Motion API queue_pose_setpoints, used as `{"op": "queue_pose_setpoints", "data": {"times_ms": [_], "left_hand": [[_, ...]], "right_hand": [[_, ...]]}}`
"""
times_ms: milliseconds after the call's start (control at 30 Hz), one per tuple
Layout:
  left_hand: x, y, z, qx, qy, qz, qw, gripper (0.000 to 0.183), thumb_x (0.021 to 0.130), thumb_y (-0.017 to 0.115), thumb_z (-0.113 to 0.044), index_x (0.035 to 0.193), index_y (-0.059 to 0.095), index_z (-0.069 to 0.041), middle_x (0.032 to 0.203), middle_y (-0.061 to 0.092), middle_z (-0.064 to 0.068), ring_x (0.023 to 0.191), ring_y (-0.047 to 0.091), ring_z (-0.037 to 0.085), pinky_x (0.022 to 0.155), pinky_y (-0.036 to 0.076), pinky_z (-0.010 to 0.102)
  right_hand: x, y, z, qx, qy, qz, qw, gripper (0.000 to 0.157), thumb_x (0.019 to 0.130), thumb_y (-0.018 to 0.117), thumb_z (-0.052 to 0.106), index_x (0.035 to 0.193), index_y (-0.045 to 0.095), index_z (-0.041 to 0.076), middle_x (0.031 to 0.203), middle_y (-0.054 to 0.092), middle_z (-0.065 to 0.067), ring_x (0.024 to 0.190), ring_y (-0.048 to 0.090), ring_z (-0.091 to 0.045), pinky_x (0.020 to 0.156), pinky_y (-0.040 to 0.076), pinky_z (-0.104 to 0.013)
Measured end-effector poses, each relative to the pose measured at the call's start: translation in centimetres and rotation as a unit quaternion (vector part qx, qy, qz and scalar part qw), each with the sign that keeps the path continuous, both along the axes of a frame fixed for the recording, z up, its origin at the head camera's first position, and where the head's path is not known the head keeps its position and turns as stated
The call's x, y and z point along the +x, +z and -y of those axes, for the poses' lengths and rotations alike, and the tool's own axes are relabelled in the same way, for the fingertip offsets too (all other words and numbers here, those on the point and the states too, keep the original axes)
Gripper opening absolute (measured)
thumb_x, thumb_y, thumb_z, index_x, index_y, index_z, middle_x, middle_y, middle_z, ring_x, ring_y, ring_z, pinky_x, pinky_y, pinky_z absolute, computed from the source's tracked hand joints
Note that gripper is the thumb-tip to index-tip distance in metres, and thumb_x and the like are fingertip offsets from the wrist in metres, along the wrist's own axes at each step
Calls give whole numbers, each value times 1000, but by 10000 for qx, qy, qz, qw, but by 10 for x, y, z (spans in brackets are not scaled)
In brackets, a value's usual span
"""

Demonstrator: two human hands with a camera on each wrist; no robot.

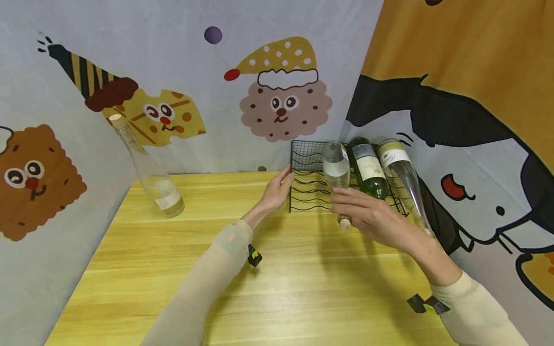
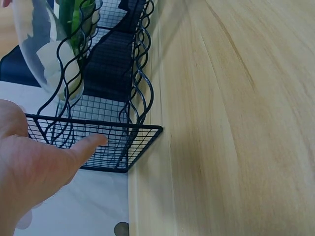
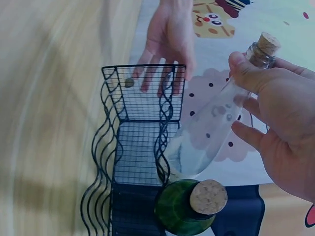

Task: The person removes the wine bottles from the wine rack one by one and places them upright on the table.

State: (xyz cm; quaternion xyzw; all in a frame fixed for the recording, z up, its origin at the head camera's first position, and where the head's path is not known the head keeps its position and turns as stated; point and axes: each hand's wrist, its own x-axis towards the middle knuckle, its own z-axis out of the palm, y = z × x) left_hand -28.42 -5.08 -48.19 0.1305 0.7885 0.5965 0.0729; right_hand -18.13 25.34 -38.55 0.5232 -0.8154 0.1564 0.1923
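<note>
My right hand (image 1: 374, 218) grips a clear glass bottle (image 1: 336, 166) by its neck, just below the cork (image 3: 269, 43). The bottle leans, its base end at the wavy wires of a black wire bottle rack (image 1: 309, 199) and its neck toward me. Flat against the rack's left mesh side (image 2: 98, 162) rest the extended fingers of my left hand (image 1: 277, 192). A corked green bottle (image 1: 369, 173) with a pale label lies in the rack, right beside the clear one. Farther right lies another clear bottle (image 1: 404, 178) with a white and yellow label.
On the left of the wooden table (image 1: 303, 288) stands a corked clear bottle (image 1: 157, 180) with a white label. Cartoon-printed cloth (image 1: 182, 43) hangs behind the table and along both sides. The rack sits at the back right, near the cloth.
</note>
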Motion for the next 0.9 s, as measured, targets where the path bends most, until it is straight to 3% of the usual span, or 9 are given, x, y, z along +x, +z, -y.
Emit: {"op": "queue_pose_setpoints", "data": {"times_ms": [167, 267, 333, 400, 467, 500, 667, 900], "left_hand": [[1, 2, 0, 41, -4, -2, 10000, 67, 124, 36, -47, 183, 21, -19, 181, 44, 15, 54, 41, 7, 94, 61, 54], [1, 2, -1, 12, 44, -11, 10000, 66, 124, 36, -47, 183, 22, -19, 180, 46, 14, 51, 38, 8, 99, 61, 49], [1, 2, -1, 6, 77, -12, 10000, 66, 124, 36, -47, 182, 23, -19, 154, 69, 17, 51, 38, 7, 94, 61, 43], [1, 2, -1, 5, 109, -17, 9999, 65, 124, 37, -46, 182, 24, -19, 108, 79, 10, 50, 38, 7, 80, 57, 33], [1, 1, -1, 59, 96, -8, 9999, 65, 124, 37, -45, 182, 24, -19, 69, 58, -1, 48, 35, 8, 63, 50, 30], [0, 1, -1, 83, 75, 0, 9999, 66, 124, 36, -46, 182, 23, -19, 59, 44, -3, 48, 35, 8, 57, 46, 30], [0, -1, -1, 94, 0, -17, 10000, 68, 124, 35, -48, 183, 21, -17, 56, 42, -9, 47, 34, 8, 54, 45, 28], [0, -1, -1, 147, -35, -8, 9999, 69, 124, 34, -50, 183, 20, -17, 57, 42, -9, 47, 35, 9, 58, 48, 30]], "right_hand": [[-5, 7, 1, -436, 222, 217, 9986, 82, 72, 81, -35, 143, 76, 6, 145, 76, -19, 163, 52, -17, 130, 37, -10], [-8, 9, 3, -705, 311, 347, 9964, 80, 73, 74, -36, 142, 76, 3, 146, 76, -20, 163, 53, -15, 126, 42, -9], [-10, 10, 4, -833, 314, 345, 9954, 79, 73, 71, -37, 142, 76, 2, 148, 75, -19, 162, 54, -14, 123, 44, -7], [-12, 11, 6, -952, 293, 346, 9944, 78, 73, 68, -37, 142, 76, 0, 151, 74, -18, 161, 55, -13, 124, 45, -8], [-14, 13, 8, -1052, 241, 325, 9936, 78, 74, 67, -38, 142, 75, 0, 151, 74, -19, 160, 56, -14, 124, 45, -9], [-14, 14, 10, -1105, 205, 331, 9931, 78, 75, 68, -38, 142, 75, 0, 150, 75, -20, 159, 57, -13, 127, 44, -12], [-17, 21, 16, -1391, -28, 338, 9897, 71, 79, 72, -36, 140, 76, 0, 142, 77, -24, 154, 62, -14, 130, 42, -14], [-23, 26, 23, -1594, -155, 90, 9871, 63, 82, 73, -34, 137, 77, -4, 137, 79, -25, 139, 72, -34, 130, 44, -17]]}}
